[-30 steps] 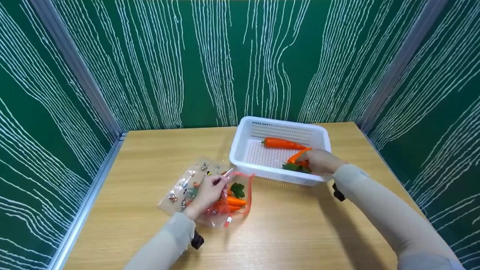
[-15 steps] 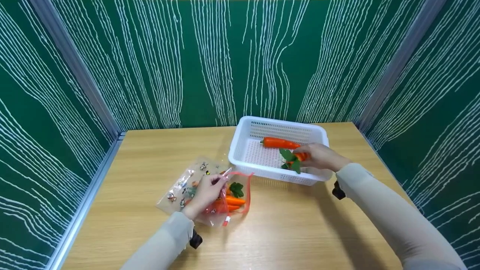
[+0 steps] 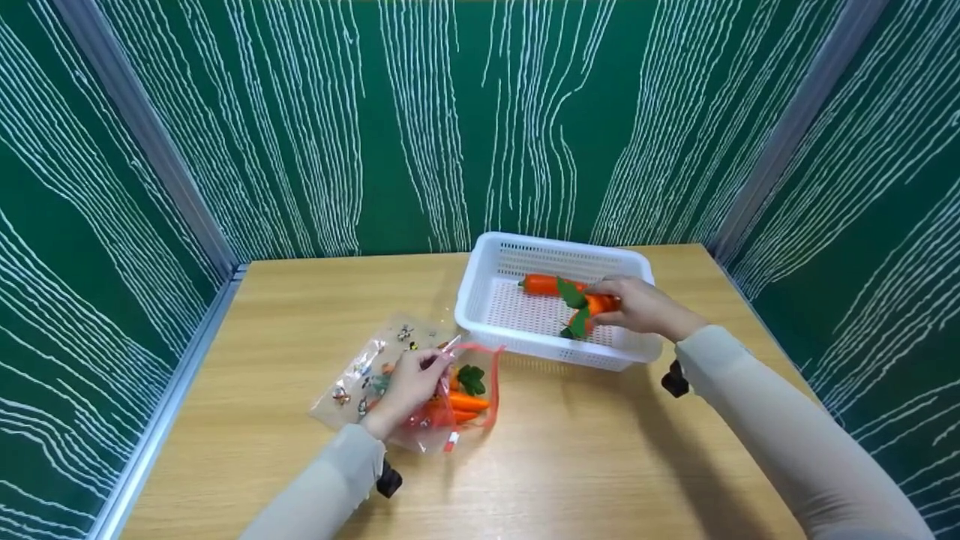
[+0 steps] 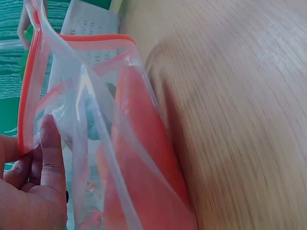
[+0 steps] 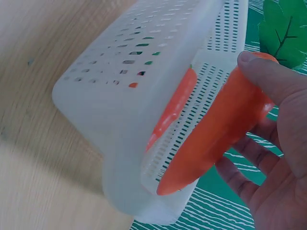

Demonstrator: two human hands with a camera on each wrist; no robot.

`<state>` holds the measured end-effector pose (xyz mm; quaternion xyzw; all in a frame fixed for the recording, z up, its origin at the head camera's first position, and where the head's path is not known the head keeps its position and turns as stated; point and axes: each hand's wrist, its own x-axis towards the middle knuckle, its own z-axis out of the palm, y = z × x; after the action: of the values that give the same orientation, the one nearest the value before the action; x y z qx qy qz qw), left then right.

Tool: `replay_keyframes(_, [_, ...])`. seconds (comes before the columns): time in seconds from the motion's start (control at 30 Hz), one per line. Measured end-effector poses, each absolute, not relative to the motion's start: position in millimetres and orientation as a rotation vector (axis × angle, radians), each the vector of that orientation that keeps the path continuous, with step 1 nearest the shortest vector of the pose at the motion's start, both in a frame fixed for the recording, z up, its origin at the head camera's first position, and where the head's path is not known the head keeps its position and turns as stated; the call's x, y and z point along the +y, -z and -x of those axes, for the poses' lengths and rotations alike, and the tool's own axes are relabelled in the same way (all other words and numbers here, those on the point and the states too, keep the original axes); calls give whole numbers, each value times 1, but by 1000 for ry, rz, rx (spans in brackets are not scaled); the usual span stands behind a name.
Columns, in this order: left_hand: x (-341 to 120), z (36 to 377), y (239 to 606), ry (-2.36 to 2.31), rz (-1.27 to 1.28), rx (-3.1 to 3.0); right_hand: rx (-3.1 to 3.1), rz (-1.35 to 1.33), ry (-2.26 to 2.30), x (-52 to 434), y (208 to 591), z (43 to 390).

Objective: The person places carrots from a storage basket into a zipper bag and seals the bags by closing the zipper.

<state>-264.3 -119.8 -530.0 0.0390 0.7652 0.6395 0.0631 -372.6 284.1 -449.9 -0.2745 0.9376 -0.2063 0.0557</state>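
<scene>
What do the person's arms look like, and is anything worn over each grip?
The left sleeve and right sleeve are long, pale and plain. Each ends near a small dark block. The left grip and right grip have no gloves.

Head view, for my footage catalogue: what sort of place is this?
Probably a work booth: green, white-streaked walls on three sides of a wooden table, with grey posts at the corners.
</scene>
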Motion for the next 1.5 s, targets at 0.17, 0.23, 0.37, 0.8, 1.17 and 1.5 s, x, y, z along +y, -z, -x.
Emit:
replay_keyframes(0.17, [-119, 265, 528, -1937, -121, 2316, 2820, 785, 702, 281, 446, 367])
replay_keyframes(0.23, [-119, 265, 528, -1958, -137, 2310, 2811, 783, 721, 280, 445, 364])
replay_keyframes(0.37, [-117, 265, 528, -1992, -162, 2299, 2805, 785, 767, 276, 443, 359])
replay_keyframes(0.8, [-121, 266, 531, -1931, -147, 2333, 2846, 890, 732, 253, 444, 343])
replay_keyframes(1.17, [-123, 265, 531, -1872, -150, 2397, 2816, 986, 676, 232, 445, 327])
replay_keyframes(1.5, [-119, 267, 529, -1928, -110, 2344, 2829, 1024, 607, 223, 453, 320])
